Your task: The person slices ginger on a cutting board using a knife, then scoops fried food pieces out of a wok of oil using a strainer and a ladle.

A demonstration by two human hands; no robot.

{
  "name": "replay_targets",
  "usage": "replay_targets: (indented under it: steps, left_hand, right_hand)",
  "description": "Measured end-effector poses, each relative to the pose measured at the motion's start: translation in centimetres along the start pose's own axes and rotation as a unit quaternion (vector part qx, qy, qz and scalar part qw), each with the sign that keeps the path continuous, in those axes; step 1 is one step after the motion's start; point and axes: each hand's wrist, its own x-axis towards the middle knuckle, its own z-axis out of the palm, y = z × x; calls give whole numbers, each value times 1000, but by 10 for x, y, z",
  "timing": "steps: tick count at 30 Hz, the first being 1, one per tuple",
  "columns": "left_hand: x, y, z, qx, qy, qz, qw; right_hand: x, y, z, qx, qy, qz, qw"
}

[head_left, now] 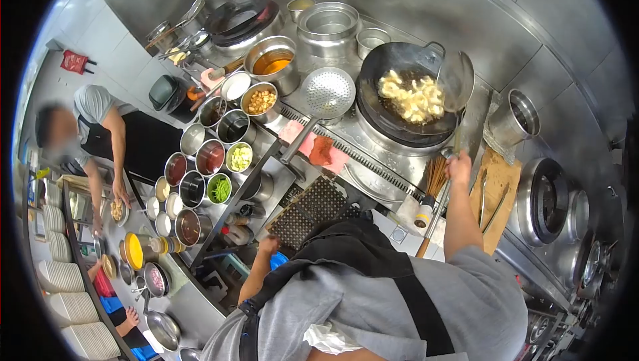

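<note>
My right hand (458, 168) is wrapped round the long handle of a wire skimmer (466, 71). The skimmer's round mesh head is tilted over the right rim of a black wok (376, 71), and the handle's wooden end reaches back toward my body. Pale, battered-looking pieces of food (416, 98) float in bubbling oil inside the wok. Low at my side, beside the apron, my left hand (269, 244) is loosely curled with nothing visible in it.
A perforated ladle (328, 92) rests left of the wok. Pots of sauces and ingredients, among them chopped greens (219, 189), stand further left. A bamboo brush (436, 178) stands near my right forearm. A co-worker (110, 121) handles food at the left counter; another person's hand (130, 318) shows lower left.
</note>
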Motion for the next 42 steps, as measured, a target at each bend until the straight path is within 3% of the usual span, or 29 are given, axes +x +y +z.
replay_targets:
  steps: [2, 3, 5, 10, 12, 14, 16, 22, 24, 25, 26, 28, 30, 32, 33, 36, 37, 38, 42]
  left_hand:
    - [-37, -1, -6, 74, -123, 34, 989]
    - [-57, -4, -2, 63, -137, 13, 988]
    - [-95, -18, 10, 8, -140, -53, 989]
    - [-149, -46, 35, -36, -142, -117, 982]
    - [-156, -54, 39, -36, -144, -123, 981]
    - [-155, -58, 42, -34, -146, -120, 981]
    - [-145, -58, 44, -33, -143, -110, 983]
    - [-98, -52, 45, 2, -130, -38, 991]
    - [-98, -38, 49, 10, -135, -19, 991]
    - [-99, -23, 47, -158, -91, -134, 974]
    - [-99, -16, 50, -318, -42, -244, 915]
    - [-107, -4, 45, -305, -60, -238, 920]
    - [-119, 3, 39, -135, -86, -132, 978]
    - [-129, -2, 47, -69, -113, -90, 987]
    - [-132, -10, 54, -63, -125, -91, 986]
    - [-133, -24, 59, -69, -131, -113, 983]
    - [-132, -27, 57, -69, -128, -120, 982]
    - [-130, -30, 53, -70, -125, -128, 981]
    - [-123, -33, 40, -80, -114, -155, 978]
  right_hand:
    - [-11, 10, 29, 171, -54, 74, 981]
    - [-12, 12, 44, 170, -57, 71, 981]
    - [-13, 9, 69, 333, -131, 92, 929]
    - [-37, -30, 95, 349, -157, 103, 918]
    - [-49, -38, 88, 345, -178, 51, 920]
    - [-64, -44, 72, 332, -170, 37, 927]
    - [-79, -58, 51, 254, -166, -37, 952]
    - [-110, -80, 5, 65, -163, -101, 979]
    - [-119, -80, -4, -4, -118, -119, 986]
    - [-122, -78, -10, -45, -108, -129, 985]
    - [-122, -72, -14, -48, -106, -127, 985]
    - [-112, -48, -21, -82, -82, -175, 978]
    - [-89, -12, -22, -149, -85, -198, 965]
    - [-94, -8, -19, -311, 1, -306, 900]
    - [-100, -20, -17, -326, -14, -243, 913]
    - [-57, -14, -4, -334, 17, -257, 906]
    - [-54, -31, -3, -331, 15, -219, 918]
    - [-51, -36, -2, -280, 41, -279, 918]
    - [-52, -48, -5, -247, 38, -267, 930]
